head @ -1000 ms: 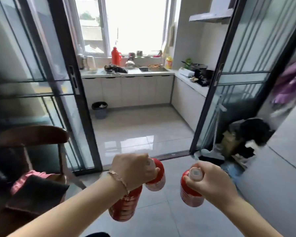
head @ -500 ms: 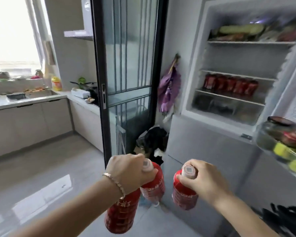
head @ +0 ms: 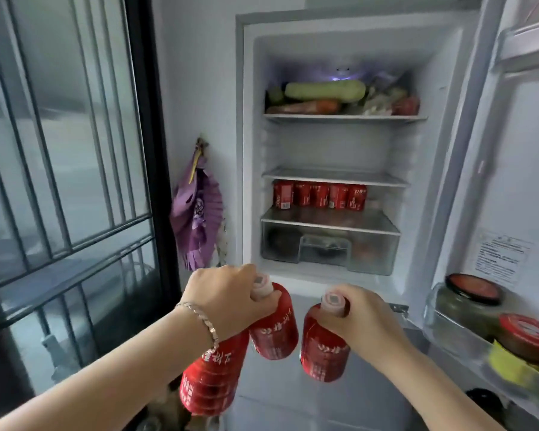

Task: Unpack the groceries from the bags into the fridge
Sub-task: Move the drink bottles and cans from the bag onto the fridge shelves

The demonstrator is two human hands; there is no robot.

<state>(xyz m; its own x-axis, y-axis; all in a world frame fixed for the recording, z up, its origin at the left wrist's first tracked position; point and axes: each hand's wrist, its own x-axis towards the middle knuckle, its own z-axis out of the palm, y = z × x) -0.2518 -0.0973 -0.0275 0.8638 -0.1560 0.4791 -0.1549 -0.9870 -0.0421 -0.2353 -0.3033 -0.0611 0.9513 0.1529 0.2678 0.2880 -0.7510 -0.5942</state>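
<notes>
**A:** Since half a second ago the view has swung right. The fridge [head: 436,157] was off to the right then, and now it stands straight ahead with its door open.

**B:** And the grips?

**A:** The left grip [head: 227,298] is curled round the necks of two red bottles: the mid bottle [head: 274,332] by its fingers and the low bottle [head: 210,381] hanging under the wrist. The right grip [head: 363,318] is wrapped round the neck of the right bottle [head: 324,351].

**B:** Where are the bottles?

**A:** All three hang near, below the open compartment. The mid and right bottles are just beside each other.

**B:** What's inside?

**A:** Cans [head: 319,197] stand in a row on the lowest shelf, above the drawer [head: 329,248]. Vegetables [head: 324,91] lie on the top shelf. Jars [head: 470,298] sit in the door rack on the right.
</notes>
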